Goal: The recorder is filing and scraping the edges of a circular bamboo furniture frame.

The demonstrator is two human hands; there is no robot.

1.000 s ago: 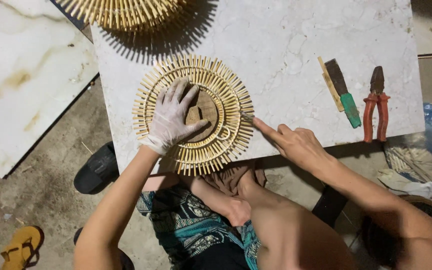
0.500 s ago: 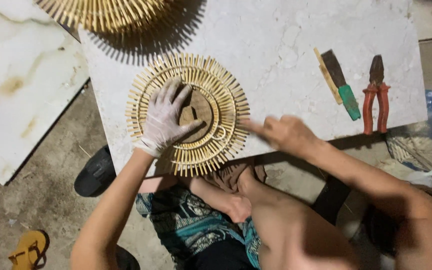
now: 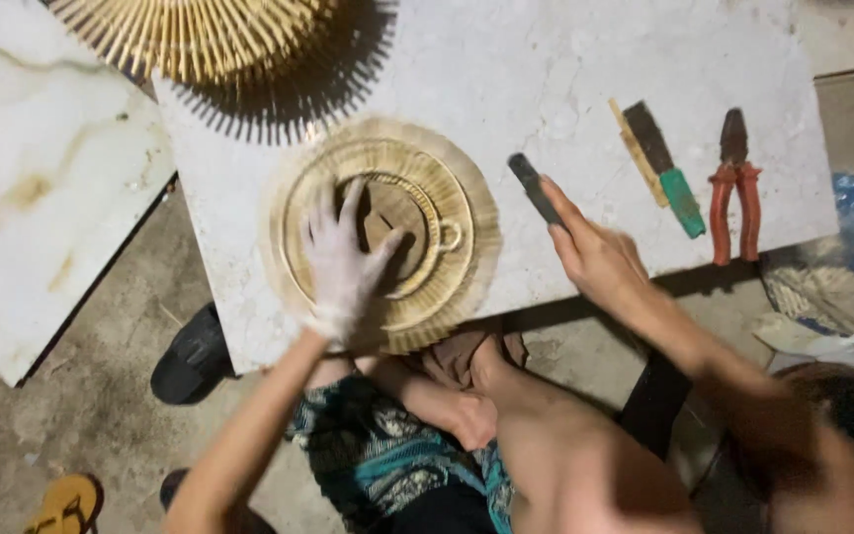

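The gloved fingers point(image 3: 333, 213) of the left hand point(image 3: 340, 269) are spread wide and pressed flat on the round bamboo-stick piece point(image 3: 447, 203), which lies on the marble bench point(image 3: 506, 69) directly before the seated person; nothing is gripped, the disc is only pinned, and it shows blurred, as if turning under the palm; the fingers of the right hand point(image 3: 600, 259) are closed around a dark, flat-handled tool point(image 3: 531, 186), held just off the disc's right rim with its tip pointing up and away, apart from the sticks; the tool's working end cannot be made out.

For the step to go well, by judgement, the disc is best kept flat under an even palm, so that the thin radiating sticks are not bent or sprung loose, and the tool is best brought to the rim at a shallow angle, clear of the gloved fingertips.

Further right on the bench, a green-handled brush point(image 3: 666, 168) and red-handled pliers point(image 3: 734, 186) lie side by side, well apart from both hands; a second, larger sunburst piece point(image 3: 190, 35) overhangs the bench's far left corner; a black sandal point(image 3: 190, 356) is seen on the concrete floor point(image 3: 71, 435) below.
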